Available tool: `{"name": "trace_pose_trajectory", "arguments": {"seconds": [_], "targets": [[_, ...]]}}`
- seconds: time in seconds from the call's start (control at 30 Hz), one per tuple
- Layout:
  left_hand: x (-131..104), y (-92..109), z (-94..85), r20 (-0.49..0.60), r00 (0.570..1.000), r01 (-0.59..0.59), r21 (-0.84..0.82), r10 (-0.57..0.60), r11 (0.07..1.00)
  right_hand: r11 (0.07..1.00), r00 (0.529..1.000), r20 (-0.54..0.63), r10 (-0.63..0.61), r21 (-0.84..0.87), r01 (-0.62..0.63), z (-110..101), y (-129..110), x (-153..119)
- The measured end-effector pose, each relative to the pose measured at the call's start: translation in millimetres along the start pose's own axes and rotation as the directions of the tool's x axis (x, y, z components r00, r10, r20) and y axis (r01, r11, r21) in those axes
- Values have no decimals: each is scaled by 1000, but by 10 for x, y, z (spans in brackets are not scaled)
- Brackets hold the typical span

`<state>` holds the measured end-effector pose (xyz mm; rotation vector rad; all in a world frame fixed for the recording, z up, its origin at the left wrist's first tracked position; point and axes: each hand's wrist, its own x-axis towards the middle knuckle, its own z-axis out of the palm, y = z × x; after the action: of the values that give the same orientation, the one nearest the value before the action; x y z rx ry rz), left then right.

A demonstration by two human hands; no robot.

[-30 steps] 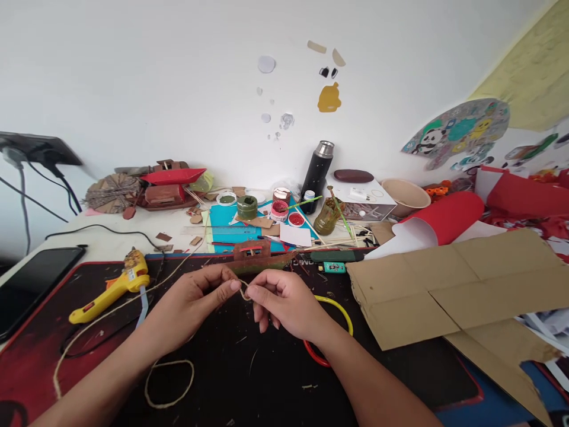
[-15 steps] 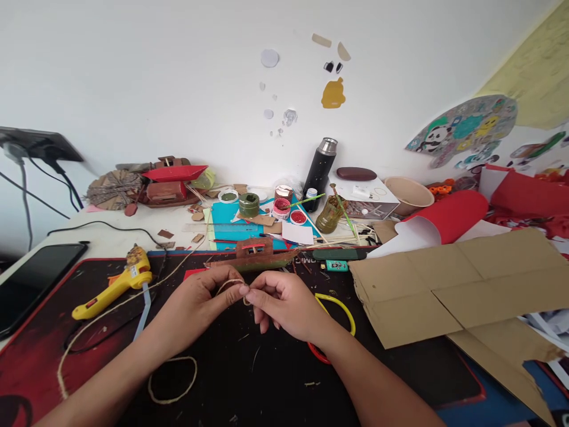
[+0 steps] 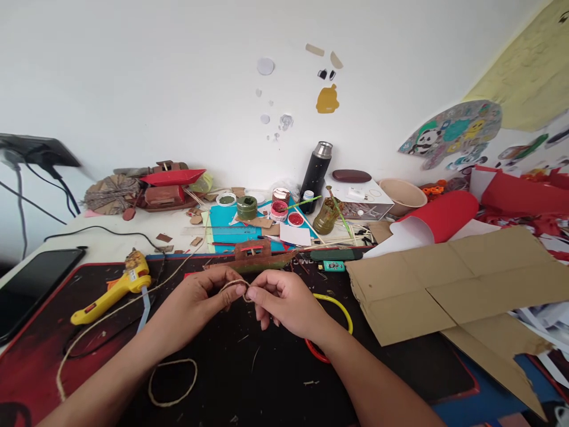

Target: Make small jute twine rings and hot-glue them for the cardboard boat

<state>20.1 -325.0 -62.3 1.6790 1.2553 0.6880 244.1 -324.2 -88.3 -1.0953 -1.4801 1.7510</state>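
Observation:
Fingertip to fingertip, my left hand (image 3: pixel 205 302) and my right hand (image 3: pixel 284 301) pinch a thin tan twine (image 3: pixel 233 283) over the dark desk mat. A small loop of it shows between the two thumbs; whether it is knotted I cannot tell. More of the twine trails left past the glue gun, and a loop lies on the mat below my left forearm. Just beyond my fingers sits a brown and green model boat (image 3: pixel 252 258), its lower edge partly hidden by my hands.
On the left lie a yellow glue gun (image 3: pixel 116 289) and a phone (image 3: pixel 38 290). Cardboard sheets (image 3: pixel 427 290) cover the right side. A yellow and red ring (image 3: pixel 344 309) lies by my right wrist. Behind stand paint jars (image 3: pixel 247 208), a black flask (image 3: pixel 316 172) and a murky jar (image 3: pixel 326 216).
Both hands stay nearly in place, still pinching the twine; the thumbs have parted slightly and the small loop between them shows more. The view has shifted a little.

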Motion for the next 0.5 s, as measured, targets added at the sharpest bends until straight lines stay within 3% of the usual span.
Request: {"name": "trace_pose_trajectory", "arguments": {"seconds": [0.5], "targets": [[16, -16, 69, -18, 1000, -8, -26, 7, 1000, 999, 998, 53, 40, -22, -39, 38, 6, 6]]}}
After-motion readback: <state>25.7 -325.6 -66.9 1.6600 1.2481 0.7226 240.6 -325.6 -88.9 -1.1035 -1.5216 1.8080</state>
